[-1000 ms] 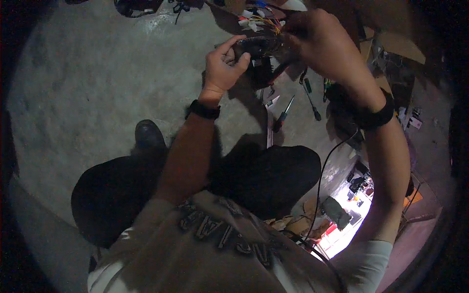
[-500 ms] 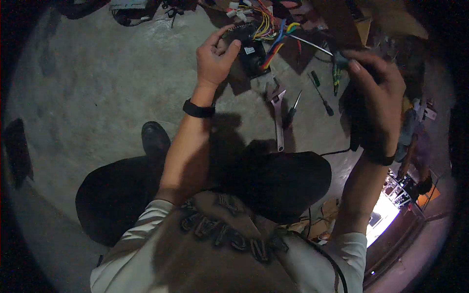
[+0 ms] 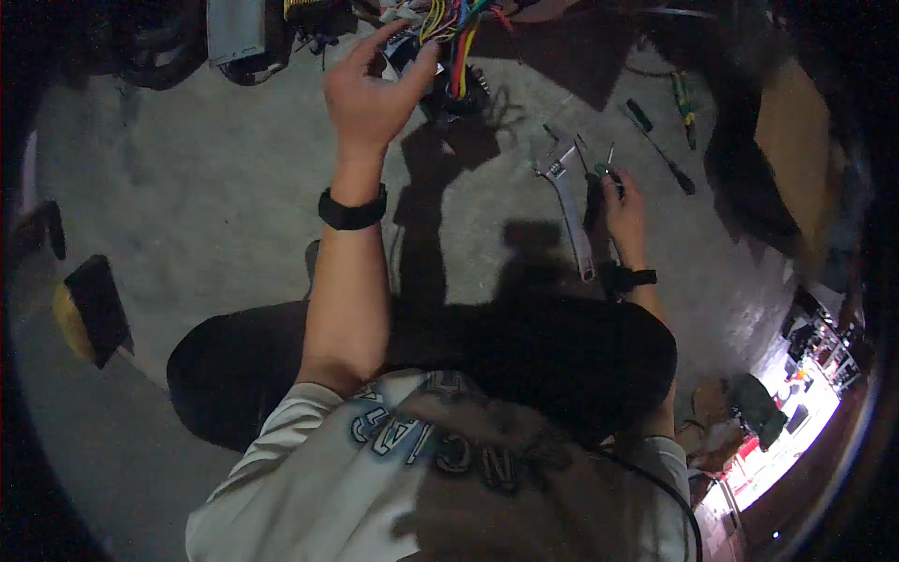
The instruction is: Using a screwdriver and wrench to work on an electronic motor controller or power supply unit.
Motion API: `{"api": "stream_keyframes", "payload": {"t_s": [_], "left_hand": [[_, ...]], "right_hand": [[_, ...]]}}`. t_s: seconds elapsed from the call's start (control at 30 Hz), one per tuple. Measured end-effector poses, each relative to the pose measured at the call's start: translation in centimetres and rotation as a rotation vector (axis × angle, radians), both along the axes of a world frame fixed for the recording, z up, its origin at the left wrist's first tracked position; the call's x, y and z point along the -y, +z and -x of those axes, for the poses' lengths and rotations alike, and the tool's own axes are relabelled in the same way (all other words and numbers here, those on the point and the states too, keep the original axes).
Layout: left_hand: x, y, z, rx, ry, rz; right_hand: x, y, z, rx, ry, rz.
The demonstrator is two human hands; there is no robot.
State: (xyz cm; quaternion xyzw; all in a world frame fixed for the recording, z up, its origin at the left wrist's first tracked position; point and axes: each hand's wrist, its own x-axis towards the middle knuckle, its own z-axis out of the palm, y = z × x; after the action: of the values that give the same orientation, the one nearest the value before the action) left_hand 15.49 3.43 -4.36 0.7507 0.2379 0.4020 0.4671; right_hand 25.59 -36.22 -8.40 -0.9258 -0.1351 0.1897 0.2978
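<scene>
At the top of the head view, my left hand [image 3: 370, 98] grips a dark box [image 3: 407, 47] between thumb and fingers. A bundle of wires [image 3: 461, 56] in red, yellow, blue and green comes out beside it. Low over the floor to the right, my right hand [image 3: 626, 206] is closed around a small screwdriver [image 3: 611, 155] with a green handle, its thin shaft pointing away from me. Just left of that hand lies an adjustable wrench [image 3: 567, 201]. Another thin dark tool [image 3: 585, 159] lies between the wrench and my fingers, partly lost in shadow.
Further right on the floor are a dark screwdriver [image 3: 676, 170], a green handle [image 3: 640, 115] and a yellow-green tool [image 3: 686, 108]. A cardboard piece [image 3: 796, 140] stands at the right. A grey metal case [image 3: 234, 33] sits at the far left. My knees are close below.
My right hand has come down from the wires to the floor beside the wrench. My left hand stays on the box. The whole view has shifted with my head.
</scene>
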Motion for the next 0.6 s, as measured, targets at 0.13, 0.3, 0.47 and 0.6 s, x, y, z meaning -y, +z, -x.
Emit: {"api": "stream_keyframes", "payload": {"t_s": [0.13,0.3,0.47,0.6], "left_hand": [[-0.2,2.9,-0.1,-0.342,-0.002,-0.390],[0.0,3.3,-0.1,-0.487,0.026,-0.424],[0.6,3.1,-0.6,-0.483,0.055,-0.431],[-0.1,2.2,0.0,-0.441,0.061,-0.381]], "right_hand": [[1.1,-4.5,1.8,0.124,-0.001,0.025],[1.8,-8.6,3.5,0.211,-0.079,-0.149],[3.3,-9.9,3.8,0.420,0.062,-0.035],[2.1,-8.7,3.7,0.527,0.095,0.074]]}}
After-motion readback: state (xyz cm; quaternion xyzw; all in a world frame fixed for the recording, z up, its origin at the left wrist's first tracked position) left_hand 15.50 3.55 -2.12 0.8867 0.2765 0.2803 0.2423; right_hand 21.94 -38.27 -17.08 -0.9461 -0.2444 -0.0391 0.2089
